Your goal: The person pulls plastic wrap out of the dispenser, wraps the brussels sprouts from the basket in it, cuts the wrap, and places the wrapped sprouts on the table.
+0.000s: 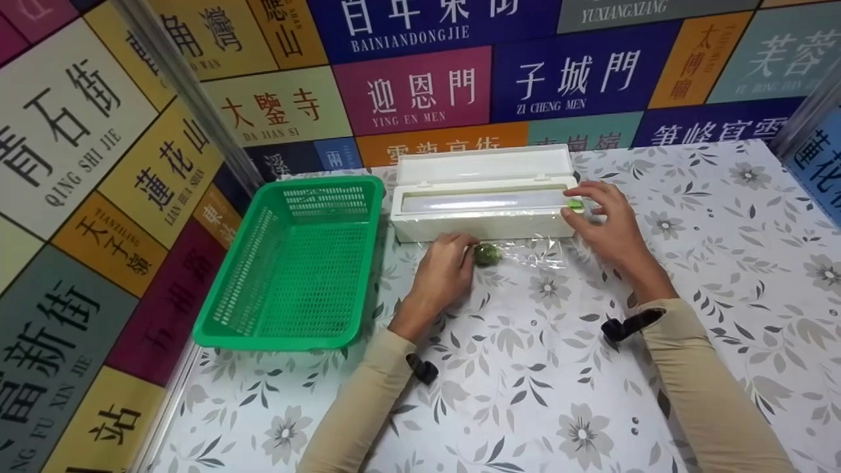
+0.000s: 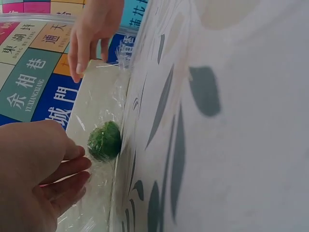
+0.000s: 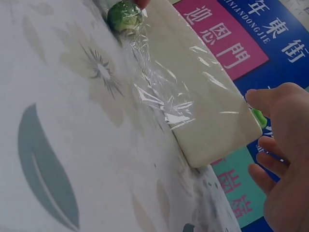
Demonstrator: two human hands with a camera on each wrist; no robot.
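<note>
A long white cling film dispenser box [image 1: 483,226] has its lid [image 1: 486,165] raised at the back. At its right end, the thumb and index finger of my right hand [image 1: 611,226] pinch a green slide cutter [image 1: 575,205]; the other fingers hang apart from it. In front of the box lies a small round green vegetable [image 1: 487,254], leafy in the right wrist view, under clear cling film [image 3: 164,96]. My left hand [image 1: 443,269] is beside it, fingers loosely bent and fingertips right at its left side.
A green plastic basket [image 1: 374,263] with perforated sides stands left of the box. The table [image 1: 525,407] wears a white cloth with grey flowers and leaves. Panels with printed characters [image 1: 420,92] rise behind and at the left. Black straps [image 1: 631,325] sit at both wrists.
</note>
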